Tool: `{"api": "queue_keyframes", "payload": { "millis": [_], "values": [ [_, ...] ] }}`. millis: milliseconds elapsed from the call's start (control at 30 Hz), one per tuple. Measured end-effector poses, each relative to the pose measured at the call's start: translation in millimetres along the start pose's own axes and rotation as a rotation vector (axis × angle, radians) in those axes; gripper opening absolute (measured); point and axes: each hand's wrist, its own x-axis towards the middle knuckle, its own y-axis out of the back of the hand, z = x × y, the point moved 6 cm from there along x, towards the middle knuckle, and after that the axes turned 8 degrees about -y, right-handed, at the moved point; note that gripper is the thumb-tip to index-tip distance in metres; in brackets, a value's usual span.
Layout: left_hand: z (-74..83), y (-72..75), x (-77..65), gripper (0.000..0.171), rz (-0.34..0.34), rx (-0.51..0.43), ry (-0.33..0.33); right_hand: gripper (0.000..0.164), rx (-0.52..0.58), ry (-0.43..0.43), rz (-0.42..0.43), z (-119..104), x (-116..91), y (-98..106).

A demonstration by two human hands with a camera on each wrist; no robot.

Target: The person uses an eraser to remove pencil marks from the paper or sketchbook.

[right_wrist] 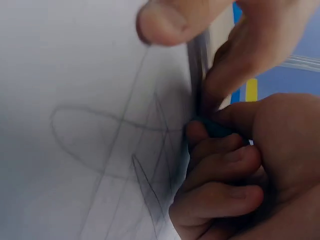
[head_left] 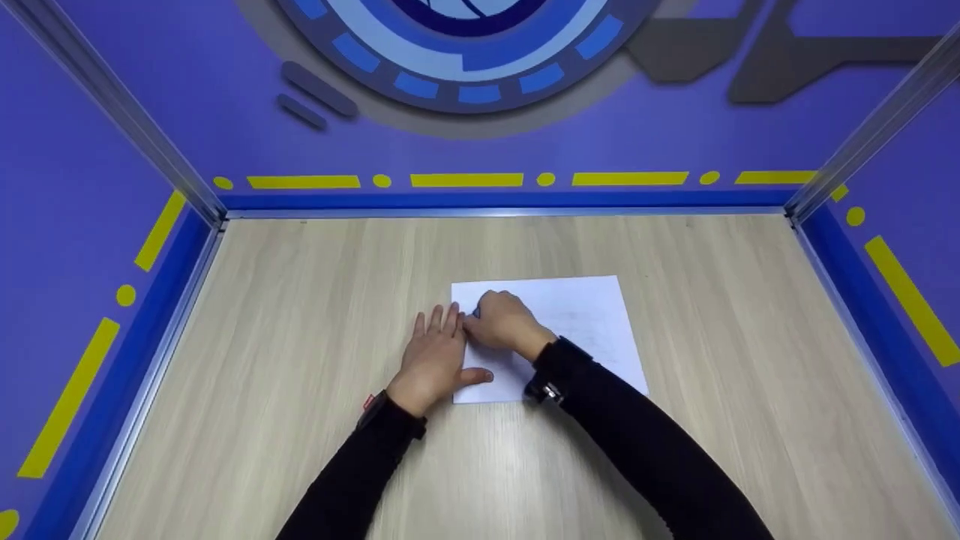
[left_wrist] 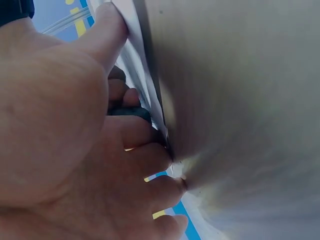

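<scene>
A white sheet of paper [head_left: 589, 300] lies on the table, with faint grey lines of a drawing [right_wrist: 120, 120] on it in the right wrist view. My left hand [head_left: 433, 358] rests on the paper's left edge, fingers straight and spread, thumb on the sheet. Just beside its fingertips, my right hand [head_left: 507, 322] is curled at the paper's upper left. Its fingers and thumb pinch a small dark teal object [right_wrist: 217, 128], also partly visible in the left wrist view. Most of that object is hidden by the fingers, so its kind cannot be told.
The light wood-grain table [head_left: 315, 300] extends all around the paper. Blue-purple panels with yellow dashes enclose it, including a back wall [head_left: 465, 159] and side walls, with metal rails [head_left: 510, 212] along the table's edges.
</scene>
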Motion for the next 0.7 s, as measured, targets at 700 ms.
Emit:
{"api": "queue_keyframes", "payload": {
  "millis": [700],
  "values": [
    [-0.4,1.2,-2.1,0.118,0.041,0.011,0.010,0.042,0.034,-0.140,0.064,72,-22,40]
  ]
}}
